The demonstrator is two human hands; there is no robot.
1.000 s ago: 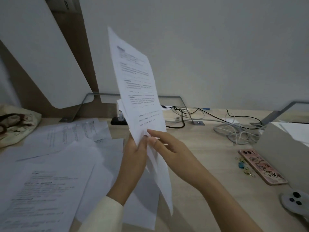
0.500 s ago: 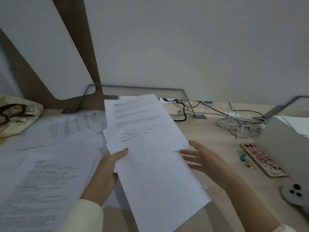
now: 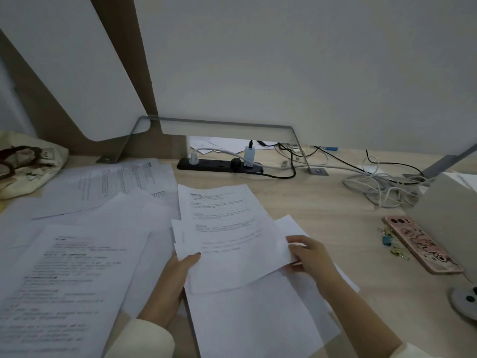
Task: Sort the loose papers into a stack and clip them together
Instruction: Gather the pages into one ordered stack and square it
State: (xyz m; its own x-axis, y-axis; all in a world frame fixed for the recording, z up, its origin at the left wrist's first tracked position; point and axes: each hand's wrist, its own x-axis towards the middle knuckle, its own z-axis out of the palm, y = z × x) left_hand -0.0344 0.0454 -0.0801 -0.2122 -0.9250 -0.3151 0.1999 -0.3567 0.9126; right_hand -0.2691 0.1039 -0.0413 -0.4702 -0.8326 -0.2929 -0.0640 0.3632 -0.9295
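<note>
Centre of frame: a sheaf of white printed sheets [image 3: 227, 228], thin, matte and flat, is held low over the pale wood-grain surface [image 3: 322, 202]. Its edges are uneven, with corners stepping out at the left and right. The top sheet carries blocks of small grey text, too blurred to read.

The left hand [image 3: 175, 277] grasps the sheaf's lower left edge, thumb on top. The right hand [image 3: 309, 257] grasps the right edge, fingers curled over it.

A blank white sheet [image 3: 258, 319] spreads under the sheaf at lower centre. Whether it lies flat on the surface cannot be told.

Left half of frame: loose white printed pages [image 3: 77, 267] overlap at varied angles on the surface.

Right of frame: small coloured metal binder clips [image 3: 389, 244] lie just beside a pink patterned rectangular phone [image 3: 423, 244].

Upper centre: a black plastic power strip [image 3: 219, 165], with a tangle of white cables [image 3: 379, 187] to its right.
</note>
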